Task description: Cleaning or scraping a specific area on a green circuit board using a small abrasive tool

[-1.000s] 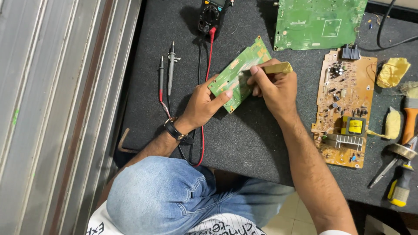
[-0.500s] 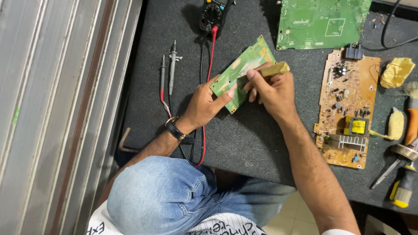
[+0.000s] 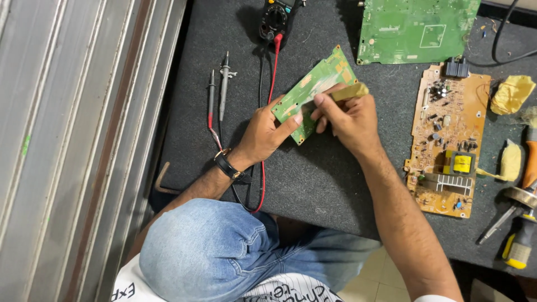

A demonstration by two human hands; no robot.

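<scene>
— Hands first: what does each grip?
— Left hand [image 3: 263, 134], a watch at its wrist, clasps the lower end of a small green circuit board [image 3: 313, 89], tilted above the dark mat [image 3: 313, 179]. Right hand [image 3: 349, 120] closes around a yellowish brush handle [image 3: 348, 92], pressed onto that board

— And around them, left to right?
— Two probes [image 3: 218, 89] lie left, their leads running to a multimeter [image 3: 275, 19] at the top. Further right sit a large green board [image 3: 417, 28], a brown board [image 3: 447, 140], then a screwdriver [image 3: 517, 246]
</scene>
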